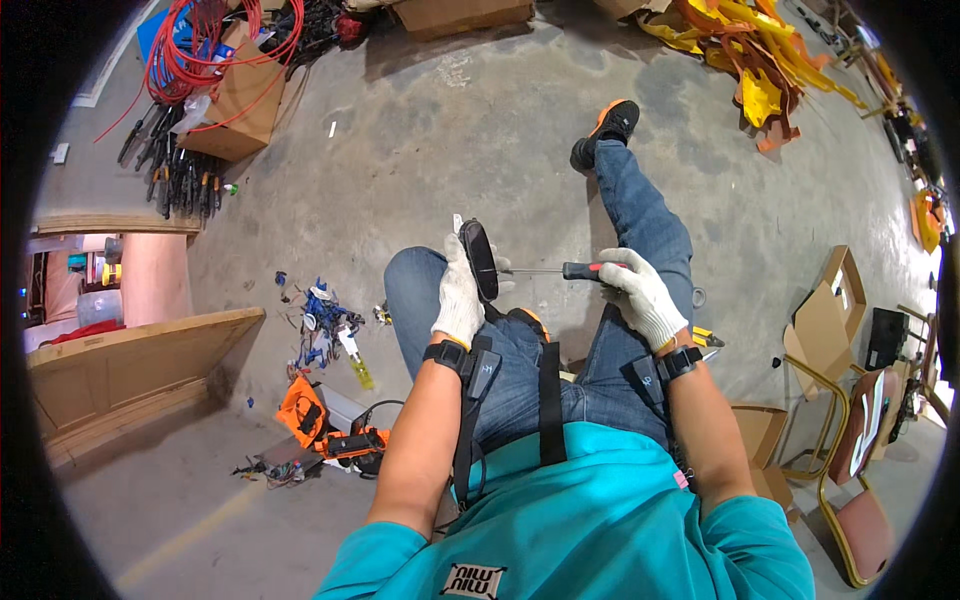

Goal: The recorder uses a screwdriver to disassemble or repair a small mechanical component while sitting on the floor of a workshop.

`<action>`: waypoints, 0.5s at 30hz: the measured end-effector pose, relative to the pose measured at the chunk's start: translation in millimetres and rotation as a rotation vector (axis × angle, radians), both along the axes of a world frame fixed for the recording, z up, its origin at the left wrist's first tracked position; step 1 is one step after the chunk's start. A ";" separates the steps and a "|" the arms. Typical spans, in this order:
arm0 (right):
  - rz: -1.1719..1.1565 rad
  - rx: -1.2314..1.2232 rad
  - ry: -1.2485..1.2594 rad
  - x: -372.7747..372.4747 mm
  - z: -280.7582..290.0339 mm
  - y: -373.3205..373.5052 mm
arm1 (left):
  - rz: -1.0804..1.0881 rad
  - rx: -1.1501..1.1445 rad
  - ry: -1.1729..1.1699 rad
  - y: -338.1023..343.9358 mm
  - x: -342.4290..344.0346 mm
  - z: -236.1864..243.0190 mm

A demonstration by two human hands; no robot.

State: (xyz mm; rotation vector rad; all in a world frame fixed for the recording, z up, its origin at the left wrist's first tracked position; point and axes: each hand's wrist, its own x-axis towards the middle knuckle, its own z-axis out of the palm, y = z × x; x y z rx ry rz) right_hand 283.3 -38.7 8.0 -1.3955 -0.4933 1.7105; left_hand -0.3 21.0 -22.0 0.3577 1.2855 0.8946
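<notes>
My left hand (458, 295), in a white glove, is closed on a dark, elongated oval plastic part (478, 255) held upright above my left thigh. My right hand (643, 300), also gloved, grips a screwdriver (582, 271) with a dark-and-red handle; its thin metal shaft reaches horizontally left to the dark part. Whether the tip touches it is too small to tell.
Floor left of me: blue scraps (322, 318), orange-and-black pieces (300, 410), a wooden panel (150, 365). Back left: red cables (190, 70), a cardboard box (240, 120). Back right: yellow parts (760, 90). Right: opened cardboard (820, 330), a chair (860, 540).
</notes>
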 end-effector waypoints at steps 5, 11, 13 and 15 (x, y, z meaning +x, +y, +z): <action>-0.051 0.039 0.009 -2.9 -1.6 -1.2 | 0.006 -0.005 -0.010 -2.1 -1.8 -3.4; -0.168 -0.011 -0.018 -2.1 -2.1 3.4 | 0.009 0.023 -0.046 -2.8 -0.3 -3.0; -0.177 -0.023 -0.045 -4.1 -1.0 6.3 | -0.020 0.016 -0.038 -1.8 -1.6 -3.2; -0.208 -0.021 -0.046 -5.1 -2.2 8.1 | -0.022 0.012 -0.034 -1.2 -1.7 -3.7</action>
